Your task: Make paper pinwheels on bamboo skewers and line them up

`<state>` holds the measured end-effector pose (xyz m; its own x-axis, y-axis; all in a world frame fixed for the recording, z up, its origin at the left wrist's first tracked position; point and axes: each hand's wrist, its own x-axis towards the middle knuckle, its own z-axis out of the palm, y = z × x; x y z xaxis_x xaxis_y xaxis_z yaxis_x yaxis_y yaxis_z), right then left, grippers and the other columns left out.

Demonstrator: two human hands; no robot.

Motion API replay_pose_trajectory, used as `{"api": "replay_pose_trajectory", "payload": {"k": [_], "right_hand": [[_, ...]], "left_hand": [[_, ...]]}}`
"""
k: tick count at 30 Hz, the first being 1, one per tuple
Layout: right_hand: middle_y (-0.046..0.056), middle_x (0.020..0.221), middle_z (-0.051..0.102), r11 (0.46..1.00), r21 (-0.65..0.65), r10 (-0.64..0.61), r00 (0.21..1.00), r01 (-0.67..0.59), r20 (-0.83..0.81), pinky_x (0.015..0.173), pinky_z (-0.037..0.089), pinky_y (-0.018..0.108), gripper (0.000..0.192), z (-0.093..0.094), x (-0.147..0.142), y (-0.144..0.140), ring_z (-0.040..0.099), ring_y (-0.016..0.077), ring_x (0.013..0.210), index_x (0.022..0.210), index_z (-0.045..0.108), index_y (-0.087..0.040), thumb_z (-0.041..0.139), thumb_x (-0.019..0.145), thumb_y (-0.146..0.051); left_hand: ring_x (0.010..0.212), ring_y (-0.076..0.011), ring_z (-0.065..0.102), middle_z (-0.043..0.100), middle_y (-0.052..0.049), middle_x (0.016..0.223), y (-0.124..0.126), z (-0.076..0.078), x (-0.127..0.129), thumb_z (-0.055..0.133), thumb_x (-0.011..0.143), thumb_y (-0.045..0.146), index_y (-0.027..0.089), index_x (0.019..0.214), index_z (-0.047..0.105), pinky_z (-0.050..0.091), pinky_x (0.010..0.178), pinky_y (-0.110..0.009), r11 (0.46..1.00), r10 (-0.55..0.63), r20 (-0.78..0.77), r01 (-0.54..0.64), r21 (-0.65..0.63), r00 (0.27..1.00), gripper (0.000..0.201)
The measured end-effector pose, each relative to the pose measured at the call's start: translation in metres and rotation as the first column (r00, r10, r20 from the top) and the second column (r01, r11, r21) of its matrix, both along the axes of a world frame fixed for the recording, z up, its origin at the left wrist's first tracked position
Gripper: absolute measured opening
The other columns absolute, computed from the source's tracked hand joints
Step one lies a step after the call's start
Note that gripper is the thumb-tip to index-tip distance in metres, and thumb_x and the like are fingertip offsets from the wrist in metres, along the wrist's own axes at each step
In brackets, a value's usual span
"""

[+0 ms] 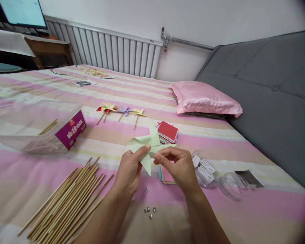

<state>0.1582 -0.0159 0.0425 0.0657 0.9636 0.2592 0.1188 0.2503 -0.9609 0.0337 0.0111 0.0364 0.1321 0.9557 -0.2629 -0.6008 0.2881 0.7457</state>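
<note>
My left hand point(129, 167) grips a pale green paper pinwheel point(152, 139), its thumb pressed on the folded middle. Close to the pinwheel's right side, my right hand point(179, 166) is closed in a pinch. What sits between those fingertips, if anything, is too small to make out. Beneath the hands lie several small silver thumbtacks point(147, 210) on the striped bedspread. A stack of coloured paper squares topped with red point(168, 130) is just behind the pinwheel, and a pink-topped stack point(167, 175) is partly hidden by my right hand.
Wooden sticks point(66, 203) lie in a bundle at the left, before a clear plastic box point(73, 130). Finished pinwheels point(125, 111) rest farther back. Clear packaging point(205, 171) and a round clear lid point(234, 186) lie right. A pink pillow point(208, 98) lies near the grey headboard point(264, 74).
</note>
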Motion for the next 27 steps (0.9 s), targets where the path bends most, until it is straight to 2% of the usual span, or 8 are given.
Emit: {"api": "replay_pose_trajectory", "payload": {"k": [9, 15, 23, 27], "right_hand": [[-0.001, 0.064, 0.065, 0.99, -0.066, -0.128, 0.989, 0.123, -0.079, 0.056, 0.051, 0.023, 0.011, -0.0053, -0.0063, -0.0003, 0.065, 0.0132, 0.058, 0.068, 0.066, -0.017, 0.069, 0.071, -0.027], [0.0, 0.07, 0.066, 0.981, -0.081, -0.182, 0.977, 0.174, -0.108, 0.057, 0.052, 0.026, 0.013, -0.0071, -0.0064, 0.0023, 0.064, 0.0143, 0.059, 0.069, 0.065, -0.017, 0.069, 0.071, -0.029], [-0.001, 0.064, 0.064, 0.971, -0.097, -0.227, 0.97, 0.219, -0.083, 0.054, 0.05, 0.024, 0.014, -0.009, -0.006, 0.0024, 0.064, 0.013, 0.055, 0.065, 0.064, -0.017, 0.07, 0.069, -0.028], [-0.002, 0.058, 0.063, 0.969, -0.104, -0.233, 0.97, 0.225, -0.066, 0.053, 0.05, 0.023, 0.013, -0.0085, -0.0051, 0.0026, 0.062, 0.0121, 0.053, 0.065, 0.064, -0.017, 0.071, 0.068, -0.028]], "left_hand": [[0.063, -0.0102, 0.057, 0.066, -0.001, 0.069, -0.0002, -0.0019, 0.0031, 0.073, 0.061, 0.019, 0.011, 0.068, 0.066, 0.041, 0.058, -0.02, 0.999, 0.034, -0.043, -0.032, 0.032, 0.998, 0.013], [0.066, -0.0107, 0.058, 0.068, -0.002, 0.074, -0.0025, -0.0054, 0.0051, 0.076, 0.06, 0.022, 0.012, 0.076, 0.068, 0.042, 0.059, -0.02, 0.995, 0.056, -0.072, -0.049, 0.091, 0.996, 0.02], [0.069, -0.0119, 0.059, 0.069, -0.002, 0.074, -0.0026, -0.0063, 0.0067, 0.077, 0.059, 0.024, 0.014, 0.075, 0.07, 0.043, 0.061, -0.02, 0.991, 0.079, -0.146, -0.062, 0.117, 0.986, 0.02], [0.071, -0.0124, 0.059, 0.07, -0.001, 0.075, -0.0034, -0.0071, 0.0068, 0.076, 0.06, 0.024, 0.015, 0.074, 0.071, 0.043, 0.063, -0.021, 0.983, 0.099, -0.183, -0.068, 0.173, 0.978, 0.017]]}}
